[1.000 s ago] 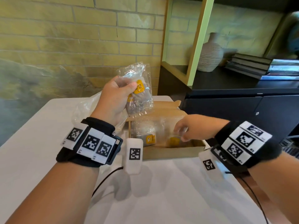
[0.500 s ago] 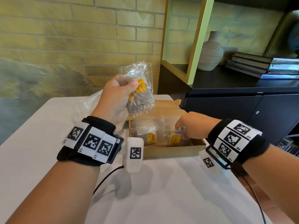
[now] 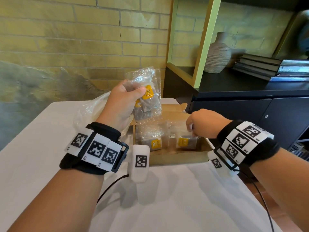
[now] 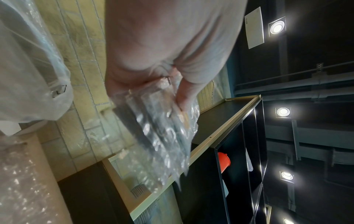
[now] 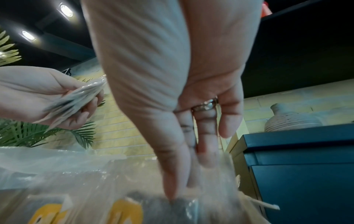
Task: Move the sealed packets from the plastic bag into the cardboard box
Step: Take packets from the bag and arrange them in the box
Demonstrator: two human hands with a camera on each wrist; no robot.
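Observation:
My left hand [image 3: 122,101] grips a bundle of clear sealed packets [image 3: 147,101] with yellow labels, held upright above the back of the open cardboard box [image 3: 177,158]. The left wrist view shows the same hand [image 4: 172,84] wrapped round the packets [image 4: 159,136]. My right hand [image 3: 189,129] reaches down into the box and pinches the clear top of the right-hand packet [image 3: 184,142]; another packet [image 3: 154,143] stands to its left. In the right wrist view thumb and fingers [image 5: 182,186] close on that packet [image 5: 162,209]. The crumpled plastic bag [image 3: 90,111] lies behind my left wrist.
The box sits on a white table [image 3: 167,198] against a brick wall. A black cabinet [image 3: 250,106] stands close to the right of the table, with a ribbed vase [image 3: 217,56] and stacked books [image 3: 260,67] on top.
My right hand has shifted slightly left and up inside the box, and the right packet now stands more upright. The left hand with its bundle has barely moved.

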